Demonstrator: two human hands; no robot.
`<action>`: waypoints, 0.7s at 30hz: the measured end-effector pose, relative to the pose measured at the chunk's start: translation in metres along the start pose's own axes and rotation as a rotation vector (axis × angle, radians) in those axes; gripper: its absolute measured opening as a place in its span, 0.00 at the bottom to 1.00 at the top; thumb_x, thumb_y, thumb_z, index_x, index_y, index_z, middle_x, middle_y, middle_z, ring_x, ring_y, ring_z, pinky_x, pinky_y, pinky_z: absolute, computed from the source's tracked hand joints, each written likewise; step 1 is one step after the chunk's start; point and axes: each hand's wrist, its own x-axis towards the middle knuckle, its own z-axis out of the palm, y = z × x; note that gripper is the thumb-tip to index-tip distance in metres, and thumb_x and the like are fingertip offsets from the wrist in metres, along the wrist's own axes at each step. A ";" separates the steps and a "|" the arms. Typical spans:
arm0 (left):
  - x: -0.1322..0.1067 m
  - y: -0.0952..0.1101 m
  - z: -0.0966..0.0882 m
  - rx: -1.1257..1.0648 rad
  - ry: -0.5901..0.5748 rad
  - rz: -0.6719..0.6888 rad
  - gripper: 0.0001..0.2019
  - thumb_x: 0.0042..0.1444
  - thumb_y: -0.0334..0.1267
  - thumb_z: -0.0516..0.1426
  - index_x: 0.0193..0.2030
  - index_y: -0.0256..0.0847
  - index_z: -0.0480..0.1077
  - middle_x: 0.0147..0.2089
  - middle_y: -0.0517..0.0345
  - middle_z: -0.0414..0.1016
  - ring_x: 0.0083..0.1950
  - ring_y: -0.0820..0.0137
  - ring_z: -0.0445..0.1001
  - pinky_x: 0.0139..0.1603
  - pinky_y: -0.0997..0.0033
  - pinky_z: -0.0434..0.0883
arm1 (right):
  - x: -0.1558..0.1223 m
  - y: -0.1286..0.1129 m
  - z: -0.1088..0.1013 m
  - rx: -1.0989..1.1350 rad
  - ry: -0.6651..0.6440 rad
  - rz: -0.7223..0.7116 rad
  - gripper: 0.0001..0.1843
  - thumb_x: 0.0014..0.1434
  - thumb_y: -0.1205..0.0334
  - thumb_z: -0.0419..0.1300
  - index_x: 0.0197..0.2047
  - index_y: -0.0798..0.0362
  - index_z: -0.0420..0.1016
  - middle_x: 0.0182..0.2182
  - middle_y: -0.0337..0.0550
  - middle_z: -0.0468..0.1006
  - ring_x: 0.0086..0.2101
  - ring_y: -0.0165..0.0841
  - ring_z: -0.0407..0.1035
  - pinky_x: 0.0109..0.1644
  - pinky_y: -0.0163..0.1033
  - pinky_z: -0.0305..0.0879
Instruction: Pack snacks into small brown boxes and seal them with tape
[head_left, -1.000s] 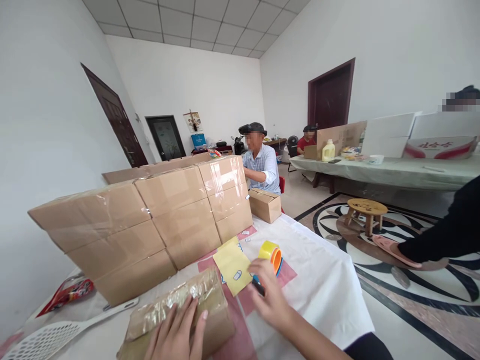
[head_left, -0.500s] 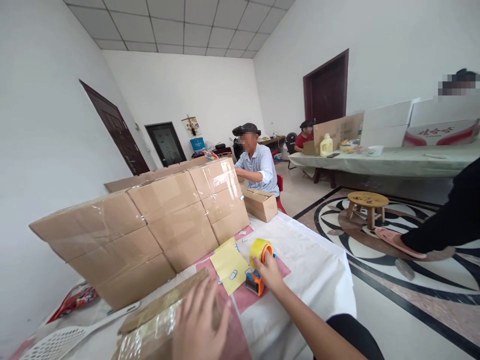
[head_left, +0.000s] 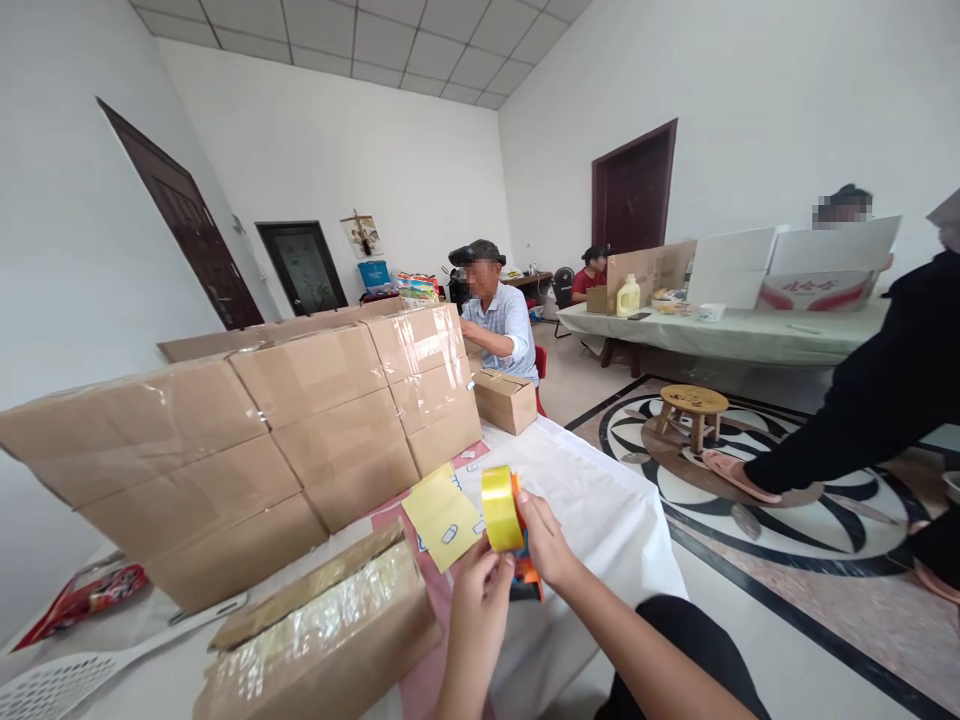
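Note:
My right hand [head_left: 546,538] grips a tape dispenser [head_left: 529,580] with orange and blue parts, raised a little over the table's front side. Its yellow roll of packing tape [head_left: 501,510] faces left. My left hand [head_left: 480,595] meets it from below, thumb and fingers pinched together at the roll's lower edge; the bit of tape between them is too small to make out. To the left lies a long cardboard box [head_left: 330,630] with shiny clear tape along its top and a raised flap. Behind the roll is a yellow sheet of paper [head_left: 441,520].
A wall of taped cardboard boxes [head_left: 337,440] stands across the table. At left lie a white slotted turner [head_left: 67,680] and a red packet [head_left: 82,605]. A person [head_left: 499,320] sits beyond, near a smaller carton [head_left: 506,400]. A wooden stool [head_left: 694,400] stands right.
My left hand has left the cardboard box and moved right to the tape roll. The dispenser has been lifted and turned in my right hand. The view has shifted, and someone's legs show at right.

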 end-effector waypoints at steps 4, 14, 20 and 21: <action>-0.003 0.003 0.004 -0.056 -0.014 0.012 0.20 0.61 0.53 0.54 0.37 0.40 0.81 0.54 0.43 0.76 0.62 0.53 0.70 0.59 0.59 0.72 | -0.006 0.017 -0.007 -0.166 0.106 -0.061 0.35 0.61 0.27 0.50 0.45 0.50 0.78 0.45 0.53 0.79 0.49 0.45 0.71 0.57 0.49 0.67; -0.018 0.015 -0.003 0.164 0.034 0.052 0.20 0.64 0.52 0.52 0.37 0.43 0.80 0.49 0.46 0.75 0.56 0.55 0.73 0.58 0.55 0.71 | 0.002 -0.007 -0.002 -0.237 0.054 -0.138 0.30 0.68 0.35 0.42 0.29 0.49 0.68 0.25 0.44 0.69 0.29 0.39 0.62 0.37 0.43 0.61; -0.013 0.021 -0.001 -0.007 -0.097 -0.192 0.22 0.62 0.54 0.52 0.42 0.38 0.77 0.37 0.48 0.79 0.31 0.64 0.76 0.33 0.65 0.73 | 0.017 -0.007 0.003 -0.201 0.051 -0.130 0.29 0.70 0.37 0.41 0.25 0.48 0.58 0.22 0.39 0.62 0.26 0.35 0.56 0.33 0.41 0.56; -0.013 0.022 -0.001 -0.057 -0.126 -0.241 0.24 0.60 0.57 0.53 0.43 0.36 0.76 0.36 0.48 0.78 0.26 0.67 0.73 0.28 0.68 0.71 | 0.019 -0.008 0.003 -0.195 0.069 -0.121 0.29 0.69 0.37 0.41 0.26 0.48 0.59 0.22 0.39 0.63 0.26 0.35 0.56 0.34 0.41 0.56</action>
